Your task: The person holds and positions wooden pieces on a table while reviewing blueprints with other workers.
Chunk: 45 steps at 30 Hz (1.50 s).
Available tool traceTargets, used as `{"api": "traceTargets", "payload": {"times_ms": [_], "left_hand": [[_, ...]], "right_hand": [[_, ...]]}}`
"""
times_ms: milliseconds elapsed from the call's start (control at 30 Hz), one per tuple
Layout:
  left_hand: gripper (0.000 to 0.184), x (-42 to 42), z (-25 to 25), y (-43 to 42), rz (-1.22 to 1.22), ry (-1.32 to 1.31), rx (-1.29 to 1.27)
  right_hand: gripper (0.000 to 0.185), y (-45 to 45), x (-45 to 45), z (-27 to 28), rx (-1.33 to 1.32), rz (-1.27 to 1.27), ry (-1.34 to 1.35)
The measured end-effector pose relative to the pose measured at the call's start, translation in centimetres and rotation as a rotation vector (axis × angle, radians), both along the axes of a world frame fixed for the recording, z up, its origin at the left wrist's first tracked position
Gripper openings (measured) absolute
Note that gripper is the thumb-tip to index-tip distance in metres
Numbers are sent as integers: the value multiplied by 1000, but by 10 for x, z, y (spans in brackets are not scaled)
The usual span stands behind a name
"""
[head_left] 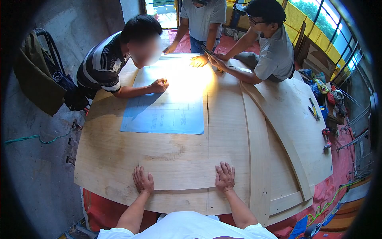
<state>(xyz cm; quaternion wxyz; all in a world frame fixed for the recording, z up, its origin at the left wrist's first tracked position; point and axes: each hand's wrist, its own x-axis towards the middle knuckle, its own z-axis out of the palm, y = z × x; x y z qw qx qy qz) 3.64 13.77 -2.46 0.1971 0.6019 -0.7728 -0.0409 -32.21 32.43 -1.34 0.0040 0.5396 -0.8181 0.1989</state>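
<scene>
On the wooden bench (105,157), nearer the wearer than the large printed paper sheet (163,115), lies a pale, flat wooden strip (185,175). The left hand (143,181) rests palm down at the strip's left part, fingers slightly spread; the right hand (225,178) rests likewise at its right part. Both are opened out flat and grip nothing.

For steady support, even pressure through both palms seems best, with fingertips clear of the sheet and no sideways push on the strip.

The strip's long axis runs left to right, roughly parallel to the sheet's near edge; the hands partly cover its ends, so where exactly they finish cannot be told. The fingers of both hands point away from the wearer, towards the sheet's side of the bench.

Beyond the sheet's right edge, a long, pale wooden plank (258,159) runs away from the wearer. On the sheet rests a co-worker's hand (160,85).
</scene>
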Motion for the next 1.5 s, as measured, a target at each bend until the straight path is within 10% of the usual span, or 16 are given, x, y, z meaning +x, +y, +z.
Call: {"api": "traceTargets", "payload": {"times_ms": [1500], "left_hand": [[55, 1, 0, 0, -5, 11, 44]], "right_hand": [[51, 1, -1, -4, 11, 1, 13]]}}
